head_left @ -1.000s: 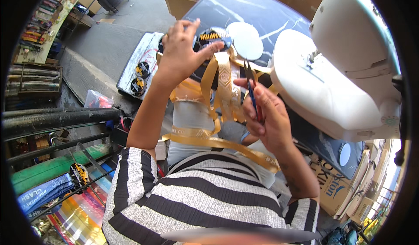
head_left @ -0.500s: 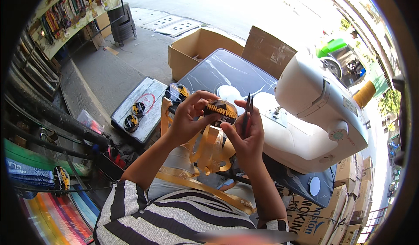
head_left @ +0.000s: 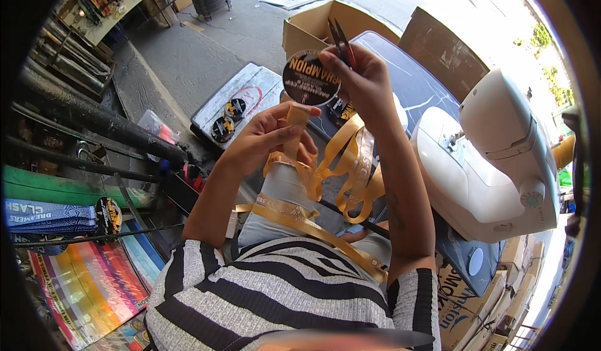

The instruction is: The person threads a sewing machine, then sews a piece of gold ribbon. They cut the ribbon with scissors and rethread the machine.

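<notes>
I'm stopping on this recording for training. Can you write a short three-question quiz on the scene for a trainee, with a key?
1. Which hand holds the snips?
A) the left
B) the right
C) neither

2. True or false: the sewing machine stands on the person's left.

3. Fill in the missing word: the left hand grips a gold ____.

Key
1. B: the right hand has them, along with a round black disc.
2. False: the sewing machine is on the right.
3. ribbon

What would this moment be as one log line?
left hand: holding gold ribbon | right hand: holding black disc and snips | white sewing machine: on dark table
</notes>
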Action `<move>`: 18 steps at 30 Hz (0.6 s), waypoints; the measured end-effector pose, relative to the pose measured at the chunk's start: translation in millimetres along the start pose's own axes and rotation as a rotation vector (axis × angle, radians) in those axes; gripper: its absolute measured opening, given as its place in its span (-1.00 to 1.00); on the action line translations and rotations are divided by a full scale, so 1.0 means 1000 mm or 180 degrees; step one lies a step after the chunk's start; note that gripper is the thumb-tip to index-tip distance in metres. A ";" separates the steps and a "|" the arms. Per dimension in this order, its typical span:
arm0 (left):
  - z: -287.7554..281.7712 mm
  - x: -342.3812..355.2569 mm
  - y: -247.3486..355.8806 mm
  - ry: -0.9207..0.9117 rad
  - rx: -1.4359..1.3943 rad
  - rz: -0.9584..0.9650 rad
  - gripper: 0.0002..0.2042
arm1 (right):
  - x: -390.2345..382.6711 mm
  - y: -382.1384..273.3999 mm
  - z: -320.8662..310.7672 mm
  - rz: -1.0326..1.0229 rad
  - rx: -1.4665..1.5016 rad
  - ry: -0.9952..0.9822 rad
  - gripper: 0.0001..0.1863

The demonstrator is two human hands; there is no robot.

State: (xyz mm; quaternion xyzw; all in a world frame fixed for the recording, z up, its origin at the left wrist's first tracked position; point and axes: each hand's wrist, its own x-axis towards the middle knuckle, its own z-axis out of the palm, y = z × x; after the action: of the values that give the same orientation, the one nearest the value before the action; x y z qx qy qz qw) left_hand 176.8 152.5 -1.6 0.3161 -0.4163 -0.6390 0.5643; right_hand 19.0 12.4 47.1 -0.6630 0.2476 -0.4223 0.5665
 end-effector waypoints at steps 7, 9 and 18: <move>-0.062 -0.043 0.017 0.1248 0.0930 0.0024 -0.75 | 0.047 0.075 -0.007 0.0304 -0.1216 0.0401 -0.76; -0.076 -0.054 0.020 0.1429 0.0963 0.0043 -0.78 | 0.046 0.086 -0.009 0.0209 -0.1576 0.0136 -0.76; -0.082 -0.054 0.000 0.1397 0.3020 -0.1158 -0.73 | 0.038 0.091 0.001 -0.0351 -0.2975 -0.0033 -0.76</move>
State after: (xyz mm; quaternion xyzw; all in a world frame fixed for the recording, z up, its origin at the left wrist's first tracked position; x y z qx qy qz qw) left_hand 257.4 191.6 -42.6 0.7282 -0.4699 -0.3877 0.3140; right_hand 53.1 -39.3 -30.2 -0.8612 0.3728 -0.2916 0.1853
